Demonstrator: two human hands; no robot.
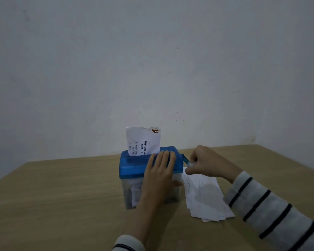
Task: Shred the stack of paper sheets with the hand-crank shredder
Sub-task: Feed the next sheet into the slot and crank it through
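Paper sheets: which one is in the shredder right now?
The printed sheet standing upright in the slot of the blue shredder, with a brown mark at its top corner. The other sheets lie flat on the table beside it.

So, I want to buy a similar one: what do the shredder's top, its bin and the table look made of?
The shredder's blue top looks like moulded plastic, slightly translucent with a soft sheen. The bin below seems clear plastic, since paper shows through its wall. The table shows a pale wood grain with a matte finish; whether solid wood or laminate cannot be told.
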